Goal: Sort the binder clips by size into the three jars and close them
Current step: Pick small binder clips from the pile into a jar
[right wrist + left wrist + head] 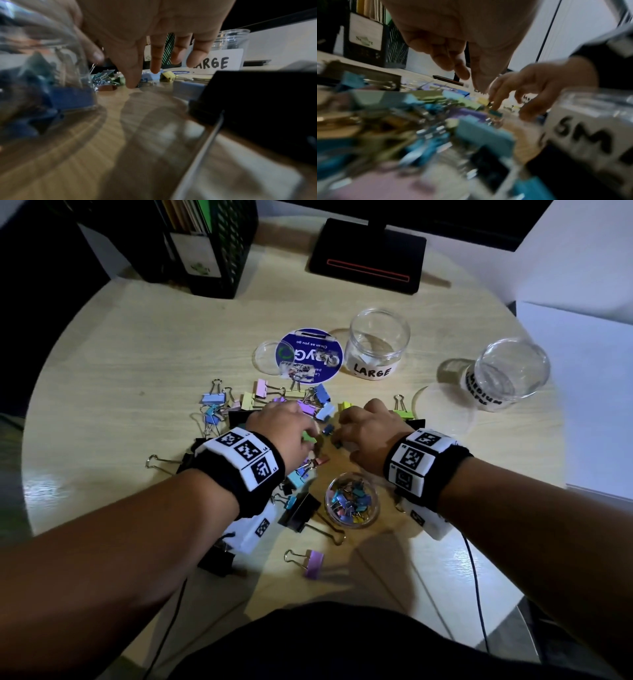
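Binder clips (260, 402) of mixed sizes and colours lie heaped mid-table. Both hands hover low over the heap. My left hand (312, 433) has loosely curled fingers, and the left wrist view shows nothing in them. My right hand (337, 437) points its fingers down, with the thumb (132, 84) on the table beside a small blue clip (144, 80). The small jar (352, 499) stands open near me, partly filled with small clips. The LARGE jar (376, 347) and the MEDIUM jar (507, 374) stand open farther back.
Clear lids lie by the blue round sticker (310, 357) and left of the MEDIUM jar (442, 409). A black mesh file holder (205, 244) and a monitor base (368, 256) stand at the back. Big black clips (299, 511) and a purple clip (313, 563) lie near me.
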The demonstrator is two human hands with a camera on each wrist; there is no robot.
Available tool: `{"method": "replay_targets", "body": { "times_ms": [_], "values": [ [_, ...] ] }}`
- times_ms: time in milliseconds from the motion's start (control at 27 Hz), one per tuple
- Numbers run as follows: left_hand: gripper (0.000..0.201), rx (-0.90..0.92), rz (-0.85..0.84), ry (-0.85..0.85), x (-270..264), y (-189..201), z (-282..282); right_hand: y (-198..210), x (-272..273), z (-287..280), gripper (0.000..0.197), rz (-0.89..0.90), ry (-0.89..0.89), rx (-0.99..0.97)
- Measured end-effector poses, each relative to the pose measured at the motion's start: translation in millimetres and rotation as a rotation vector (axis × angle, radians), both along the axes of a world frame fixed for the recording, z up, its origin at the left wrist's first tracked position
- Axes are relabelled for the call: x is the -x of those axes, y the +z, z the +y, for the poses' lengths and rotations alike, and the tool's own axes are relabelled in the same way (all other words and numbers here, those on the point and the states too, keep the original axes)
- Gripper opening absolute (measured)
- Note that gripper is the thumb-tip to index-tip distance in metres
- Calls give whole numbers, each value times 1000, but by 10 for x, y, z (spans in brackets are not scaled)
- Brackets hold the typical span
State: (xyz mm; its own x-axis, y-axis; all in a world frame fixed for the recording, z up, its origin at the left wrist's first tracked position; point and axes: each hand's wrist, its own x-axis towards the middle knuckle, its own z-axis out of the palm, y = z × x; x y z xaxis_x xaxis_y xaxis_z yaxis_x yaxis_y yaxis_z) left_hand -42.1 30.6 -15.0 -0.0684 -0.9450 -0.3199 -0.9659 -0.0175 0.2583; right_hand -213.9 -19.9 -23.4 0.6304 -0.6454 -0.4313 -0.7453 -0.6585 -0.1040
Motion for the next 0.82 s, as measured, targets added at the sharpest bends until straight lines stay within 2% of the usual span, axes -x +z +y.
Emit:
{"method": "replay_targets", "body": {
  "times_ms": [148, 371, 556, 668, 816],
  "values": [
    [33, -97, -150, -73, -64, -74, -50, -46, 9, -66, 40, 45, -14, -53],
    [35, -79, -146, -90, 28, -53, -132, -53, 58, -53, 25, 27, -64, -48],
    [37, -71, -119, -227, 223, -34, -190, -44, 55, -12, 25, -15, -64, -59],
    [36, -51, -173, -325, 313, -66, -223, -22, 81, 21, 27, -17, -7, -52],
    [28, -18, -211, -363, 385, -80, -264, -69, 147, 4, 30, -21, -49, -21]
  ]
}}
